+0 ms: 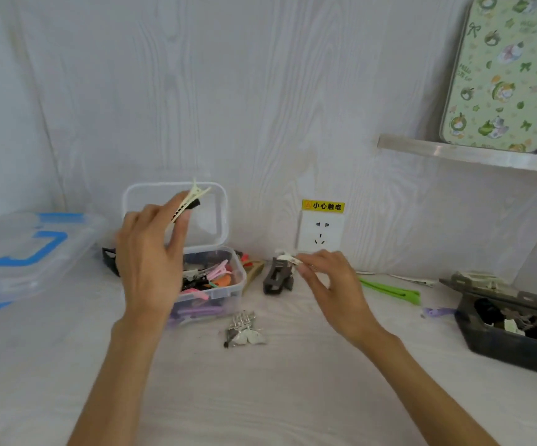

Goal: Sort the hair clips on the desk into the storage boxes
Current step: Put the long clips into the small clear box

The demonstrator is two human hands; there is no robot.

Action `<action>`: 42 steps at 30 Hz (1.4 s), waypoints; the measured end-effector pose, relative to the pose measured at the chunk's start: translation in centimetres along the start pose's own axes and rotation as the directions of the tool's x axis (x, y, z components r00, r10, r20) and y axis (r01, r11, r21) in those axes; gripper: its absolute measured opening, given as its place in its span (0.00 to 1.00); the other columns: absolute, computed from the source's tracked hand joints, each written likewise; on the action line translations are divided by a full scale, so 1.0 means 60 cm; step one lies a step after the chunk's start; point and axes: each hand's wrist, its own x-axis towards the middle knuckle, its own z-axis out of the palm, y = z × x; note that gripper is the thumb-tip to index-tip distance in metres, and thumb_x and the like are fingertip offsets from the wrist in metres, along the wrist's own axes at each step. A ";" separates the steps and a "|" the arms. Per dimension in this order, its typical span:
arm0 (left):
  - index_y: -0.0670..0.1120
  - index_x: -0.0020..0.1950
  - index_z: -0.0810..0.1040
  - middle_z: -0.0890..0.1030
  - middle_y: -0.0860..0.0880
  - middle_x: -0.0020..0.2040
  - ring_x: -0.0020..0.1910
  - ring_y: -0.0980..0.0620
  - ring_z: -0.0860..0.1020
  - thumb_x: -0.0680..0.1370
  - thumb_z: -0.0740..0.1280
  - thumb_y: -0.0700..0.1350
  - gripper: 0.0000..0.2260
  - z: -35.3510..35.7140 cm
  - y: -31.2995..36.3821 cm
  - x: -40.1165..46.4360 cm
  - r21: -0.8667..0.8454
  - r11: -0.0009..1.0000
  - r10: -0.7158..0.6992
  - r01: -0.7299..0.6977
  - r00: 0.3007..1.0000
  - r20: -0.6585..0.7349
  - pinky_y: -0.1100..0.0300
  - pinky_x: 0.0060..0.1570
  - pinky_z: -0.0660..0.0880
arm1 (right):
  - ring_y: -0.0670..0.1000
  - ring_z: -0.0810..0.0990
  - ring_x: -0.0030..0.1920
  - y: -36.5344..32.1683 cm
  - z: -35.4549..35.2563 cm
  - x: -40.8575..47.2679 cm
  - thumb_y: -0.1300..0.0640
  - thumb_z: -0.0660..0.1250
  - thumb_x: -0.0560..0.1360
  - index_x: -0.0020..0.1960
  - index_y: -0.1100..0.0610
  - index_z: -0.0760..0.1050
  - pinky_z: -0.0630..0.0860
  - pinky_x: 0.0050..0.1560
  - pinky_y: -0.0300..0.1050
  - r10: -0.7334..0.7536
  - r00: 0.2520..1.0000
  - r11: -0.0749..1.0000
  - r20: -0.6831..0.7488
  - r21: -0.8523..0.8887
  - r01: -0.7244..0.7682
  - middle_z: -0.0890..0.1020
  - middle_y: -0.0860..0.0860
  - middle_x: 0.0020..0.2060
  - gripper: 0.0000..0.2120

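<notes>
My left hand (151, 252) is raised over the clear storage box (228, 284) and pinches a cream clip (190, 201) together with a black one. The box's lid stands open and several coloured clips lie inside. My right hand (334, 284) pinches a small white clip (288, 259) just above a dark grey claw clip (278, 276) on the desk. A silver clip (243, 329) lies in front of the clear box. A green clip (389, 289) and a purple clip (436, 312) lie to the right. A dark storage box (498, 342) at far right holds dark clips.
A large clear bin with blue latches (26, 252) sits at far left. A wall socket (321, 233) with a yellow label is behind the clips. A shelf (469, 154) at upper right carries a patterned green board (505, 75). A tan clip (254, 270) lies beside the clear box.
</notes>
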 end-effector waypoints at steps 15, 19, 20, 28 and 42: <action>0.51 0.60 0.79 0.82 0.46 0.47 0.43 0.48 0.75 0.81 0.53 0.47 0.17 -0.003 -0.063 -0.030 0.063 0.959 -0.282 0.275 0.933 0.224 0.55 0.43 0.70 | 0.46 0.78 0.52 -0.094 0.128 0.059 0.55 0.56 0.80 0.66 0.49 0.72 0.74 0.51 0.41 -0.102 0.978 0.988 0.182 0.133 0.079 0.82 0.47 0.53 0.16; 0.48 0.54 0.80 0.82 0.49 0.51 0.49 0.48 0.77 0.78 0.57 0.43 0.13 -0.007 -0.026 -0.027 -0.040 0.997 -0.068 0.068 0.998 -0.006 0.54 0.52 0.69 | 0.49 0.63 0.72 -0.010 0.093 0.037 0.50 0.50 0.82 0.72 0.49 0.63 0.57 0.72 0.49 0.072 0.964 0.977 0.254 -0.211 -0.018 0.69 0.48 0.70 0.19; 0.48 0.52 0.81 0.82 0.50 0.49 0.48 0.48 0.76 0.78 0.57 0.44 0.13 -0.006 -0.013 -0.028 -0.048 0.999 -0.024 0.022 0.999 -0.039 0.57 0.51 0.68 | 0.49 0.58 0.74 0.007 0.088 0.030 0.48 0.48 0.82 0.73 0.48 0.60 0.52 0.74 0.50 0.126 0.928 0.953 0.351 -0.301 -0.015 0.64 0.46 0.72 0.20; 0.49 0.48 0.80 0.81 0.55 0.47 0.48 0.53 0.75 0.75 0.62 0.43 0.08 0.062 0.096 -0.042 -0.061 0.979 0.202 -0.195 0.968 0.146 0.61 0.51 0.67 | 0.49 0.74 0.53 0.094 -0.012 0.004 0.47 0.69 0.68 0.45 0.47 0.78 0.64 0.56 0.42 0.200 0.936 0.935 0.291 -0.343 -0.093 0.80 0.44 0.46 0.08; 0.41 0.75 0.55 0.63 0.42 0.73 0.71 0.43 0.62 0.81 0.52 0.53 0.26 0.252 0.118 -0.113 0.271 0.931 -0.065 -0.246 0.619 0.783 0.51 0.69 0.59 | 0.53 0.70 0.63 0.158 -0.068 -0.008 0.56 0.68 0.70 0.51 0.52 0.81 0.44 0.73 0.53 0.302 0.916 0.766 -0.265 -0.504 -0.399 0.82 0.49 0.49 0.10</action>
